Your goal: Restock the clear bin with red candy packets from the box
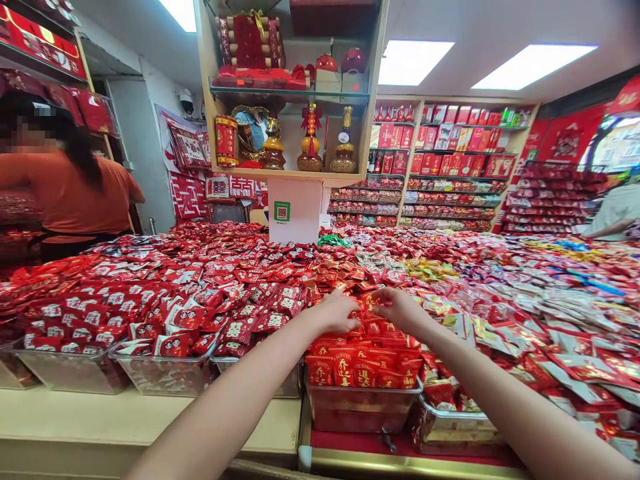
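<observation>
My left hand [340,312] reaches into the heap of red candy packets, its fingers and thumb apart and bent toward the right. Facing it, my right hand [400,311] has its fingers spread and pointing left. Both hands are at the packets, and I see nothing gripped in either. Between and below them lie shiny red packets with gold characters [345,368], standing in rows in a clear plastic bin [363,407]. Left of my left hand are dark red packets with white double-happiness marks [273,321].
More clear bins [160,373] of packets line the counter's front edge [100,423]. A silver-rimmed bin [455,423] stands under my right forearm. A white post [295,230] supports a display cabinet [290,177] ahead. A person in an orange top [85,200] stands at left; another person's arm [613,227] shows far right.
</observation>
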A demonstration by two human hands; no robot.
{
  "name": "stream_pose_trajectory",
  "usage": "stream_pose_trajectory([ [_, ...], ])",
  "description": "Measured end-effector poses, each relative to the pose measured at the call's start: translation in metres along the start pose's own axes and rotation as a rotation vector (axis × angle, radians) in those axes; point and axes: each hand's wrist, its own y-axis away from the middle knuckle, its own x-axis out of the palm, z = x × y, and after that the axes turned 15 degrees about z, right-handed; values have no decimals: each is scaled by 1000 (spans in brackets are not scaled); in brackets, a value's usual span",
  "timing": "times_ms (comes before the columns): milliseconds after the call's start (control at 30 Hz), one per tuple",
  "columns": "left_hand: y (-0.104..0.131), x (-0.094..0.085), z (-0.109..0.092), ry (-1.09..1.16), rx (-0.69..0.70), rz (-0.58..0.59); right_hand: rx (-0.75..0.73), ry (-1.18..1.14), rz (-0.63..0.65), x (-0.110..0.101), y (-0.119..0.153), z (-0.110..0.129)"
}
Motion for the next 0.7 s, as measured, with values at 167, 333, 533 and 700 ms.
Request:
stream_pose_trajectory([
  [167,3,0,2,22,-6,10,12,9,-41,-9,-15,6],
  [333,9,-4,15,62,-19,-68,54,-61,-43,-7,-43,5],
  [533,24,-5,41,124,-140,-149,71,-178,33,11,-66,8],
  [700,22,5,49,134,-129,-106,96,-197,107,22,-66,11],
])
